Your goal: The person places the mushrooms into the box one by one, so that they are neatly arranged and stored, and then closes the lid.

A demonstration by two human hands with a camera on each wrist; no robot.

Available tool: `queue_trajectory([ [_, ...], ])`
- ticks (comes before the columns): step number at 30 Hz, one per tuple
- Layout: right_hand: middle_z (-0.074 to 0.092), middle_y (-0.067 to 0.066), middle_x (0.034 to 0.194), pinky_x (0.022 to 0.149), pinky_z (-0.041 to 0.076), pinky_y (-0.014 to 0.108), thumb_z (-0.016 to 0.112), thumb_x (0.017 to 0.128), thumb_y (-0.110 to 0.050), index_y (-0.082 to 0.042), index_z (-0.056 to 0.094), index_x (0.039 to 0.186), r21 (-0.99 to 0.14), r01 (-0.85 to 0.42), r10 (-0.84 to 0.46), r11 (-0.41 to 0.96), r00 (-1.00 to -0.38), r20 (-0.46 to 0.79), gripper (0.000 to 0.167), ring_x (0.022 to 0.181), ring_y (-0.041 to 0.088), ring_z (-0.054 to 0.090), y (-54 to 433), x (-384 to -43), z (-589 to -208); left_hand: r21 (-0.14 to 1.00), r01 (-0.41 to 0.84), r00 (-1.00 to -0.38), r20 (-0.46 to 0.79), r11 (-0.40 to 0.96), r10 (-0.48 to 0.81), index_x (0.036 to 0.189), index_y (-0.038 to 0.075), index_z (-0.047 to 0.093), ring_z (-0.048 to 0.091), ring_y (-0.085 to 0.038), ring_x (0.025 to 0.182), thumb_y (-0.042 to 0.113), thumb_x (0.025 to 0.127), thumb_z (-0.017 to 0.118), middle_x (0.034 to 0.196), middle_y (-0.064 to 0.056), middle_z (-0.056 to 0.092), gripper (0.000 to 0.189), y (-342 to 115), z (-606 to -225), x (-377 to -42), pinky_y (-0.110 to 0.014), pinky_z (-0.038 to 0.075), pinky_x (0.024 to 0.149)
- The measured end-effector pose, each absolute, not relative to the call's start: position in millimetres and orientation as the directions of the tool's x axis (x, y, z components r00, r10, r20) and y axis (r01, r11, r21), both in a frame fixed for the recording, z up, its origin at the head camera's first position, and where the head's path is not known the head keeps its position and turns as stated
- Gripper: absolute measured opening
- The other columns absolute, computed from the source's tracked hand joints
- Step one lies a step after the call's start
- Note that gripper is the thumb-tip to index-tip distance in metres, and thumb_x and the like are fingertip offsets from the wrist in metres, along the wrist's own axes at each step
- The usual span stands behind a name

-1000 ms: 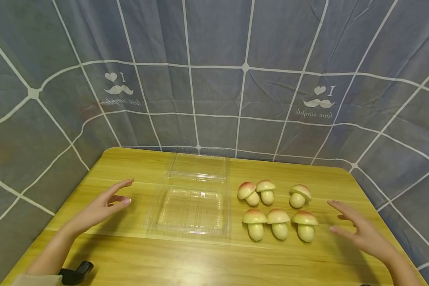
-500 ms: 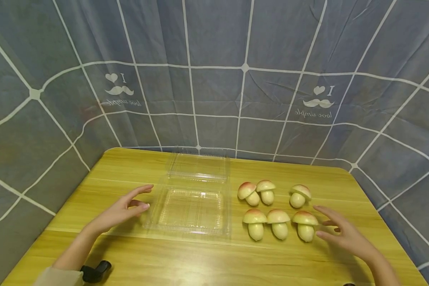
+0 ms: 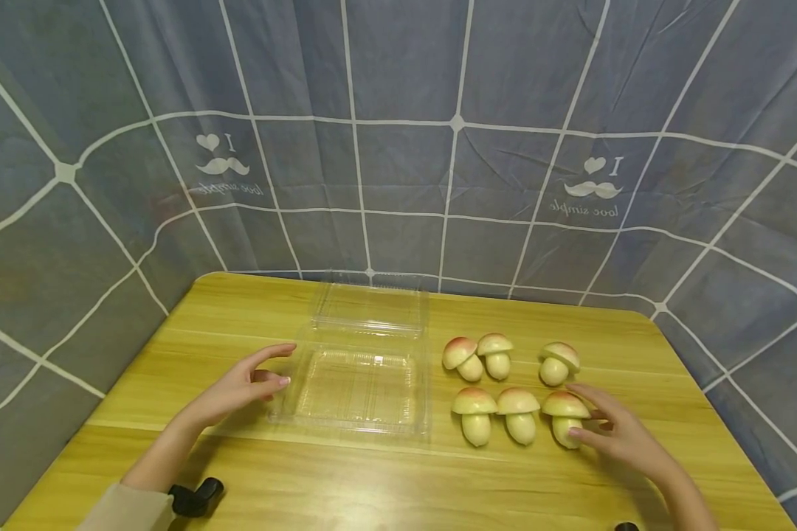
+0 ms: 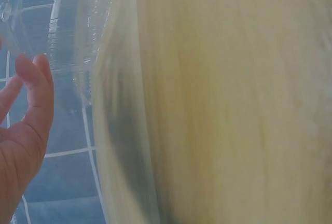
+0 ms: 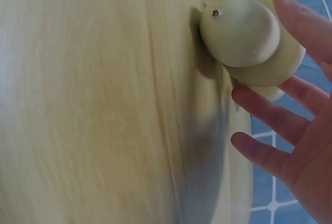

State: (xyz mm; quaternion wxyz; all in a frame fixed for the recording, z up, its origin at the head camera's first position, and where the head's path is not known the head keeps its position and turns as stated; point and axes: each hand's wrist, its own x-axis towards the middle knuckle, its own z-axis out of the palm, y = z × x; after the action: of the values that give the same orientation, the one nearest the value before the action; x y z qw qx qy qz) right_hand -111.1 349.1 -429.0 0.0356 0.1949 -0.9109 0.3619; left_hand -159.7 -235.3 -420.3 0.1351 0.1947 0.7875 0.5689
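Observation:
A clear plastic clamshell box [image 3: 350,426] lies unfolded left of centre, its lid [image 3: 370,308] towards the back. My left hand [image 3: 235,387] is at the box's left edge, thumb and fingers apart with nothing between them; I cannot tell whether it touches the plastic. Several mushrooms with reddish-yellow caps lie to the right of the box. At the front right mushroom [image 3: 564,414], my right hand [image 3: 620,435] reaches from the right, thumb in front of the stem and forefinger by the cap. In the right wrist view the fingers [image 5: 275,117] are spread beside this mushroom [image 5: 241,32].
Other mushrooms lie close by: two at the front [image 3: 475,417], [image 3: 519,414], a leaning pair [image 3: 462,358] behind them, and one single mushroom [image 3: 556,363] at the back right. A grey curtain [image 3: 405,169] with white lines surrounds the wooden table [image 3: 372,487].
My right hand has moved left to the front right mushroom, its thumb now over the stem. My left hand has moved right to the box's edge. The box and mushrooms stay put.

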Motion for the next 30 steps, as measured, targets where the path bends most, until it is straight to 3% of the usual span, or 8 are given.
queue_trajectory([
  [5,0.043,0.028,0.128,0.068,0.053,0.03,0.075,0.077,-0.006,0.002,0.045,0.134,-0.669,-0.417,-0.35,0.615,-0.905,0.243,0.065,0.094,0.001,0.053,346.3,-112.3,-434.9,0.962,0.131,-0.886,0.006,0.238,0.463,0.141,-0.009,0.028,0.06,-0.025,0.096,0.009,0.091,0.06,0.144,-0.031,0.022,0.062,-236.6,-424.5,-160.9,-0.029,0.051,0.075],
  [13,0.046,0.02,0.128,0.068,0.053,0.029,0.075,0.078,-0.01,0.0,0.046,0.133,-0.692,-0.372,-0.32,0.618,-0.924,0.211,0.062,0.088,0.005,0.059,344.1,-113.3,-439.5,0.977,0.09,-0.89,-0.009,0.195,0.456,0.14,-0.011,0.025,0.059,-0.023,0.1,0.007,0.091,0.059,0.135,-0.034,0.029,0.062,-238.1,-426.5,-161.6,-0.028,0.051,0.077],
  [21,0.049,0.02,0.126,0.068,0.052,0.026,0.072,0.081,-0.008,0.002,0.043,0.135,-0.758,-0.308,-0.305,0.575,-0.94,0.151,0.062,0.087,0.007,0.063,342.3,-112.1,-438.2,0.982,0.07,-0.888,-0.019,0.175,0.46,0.141,-0.011,0.025,0.058,-0.021,0.1,0.006,0.092,0.057,0.128,-0.035,0.031,0.061,-237.5,-423.6,-160.3,-0.029,0.051,0.077],
  [23,0.049,0.01,0.127,0.067,0.052,0.026,0.071,0.082,-0.007,0.003,0.041,0.136,-0.782,-0.292,-0.305,0.55,-0.942,0.137,0.062,0.087,0.007,0.063,342.2,-111.6,-438.0,0.983,0.062,-0.886,-0.025,0.173,0.462,0.141,-0.011,0.024,0.058,-0.021,0.1,0.006,0.092,0.057,0.128,-0.035,0.031,0.062,-237.5,-422.9,-160.3,-0.029,0.051,0.077],
  [27,0.047,-0.021,0.121,0.066,0.053,0.028,0.069,0.084,-0.007,0.002,0.039,0.137,-0.834,-0.216,-0.277,0.507,-0.957,0.08,0.062,0.089,0.006,0.062,343.4,-110.9,-437.2,0.984,0.053,-0.886,-0.033,0.172,0.462,0.142,-0.011,0.024,0.058,-0.022,0.1,0.006,0.092,0.057,0.127,-0.033,0.032,0.062,-237.0,-422.8,-160.9,-0.029,0.051,0.078],
  [30,0.046,-0.029,0.116,0.066,0.053,0.028,0.069,0.084,-0.007,0.002,0.038,0.137,-0.859,-0.171,-0.257,0.482,-0.965,0.048,0.062,0.089,0.005,0.062,344.8,-110.8,-437.1,0.985,0.046,-0.887,-0.036,0.167,0.461,0.142,-0.011,0.023,0.058,-0.023,0.1,0.006,0.092,0.058,0.127,-0.033,0.032,0.063,-236.2,-423.2,-162.0,-0.028,0.051,0.077],
])
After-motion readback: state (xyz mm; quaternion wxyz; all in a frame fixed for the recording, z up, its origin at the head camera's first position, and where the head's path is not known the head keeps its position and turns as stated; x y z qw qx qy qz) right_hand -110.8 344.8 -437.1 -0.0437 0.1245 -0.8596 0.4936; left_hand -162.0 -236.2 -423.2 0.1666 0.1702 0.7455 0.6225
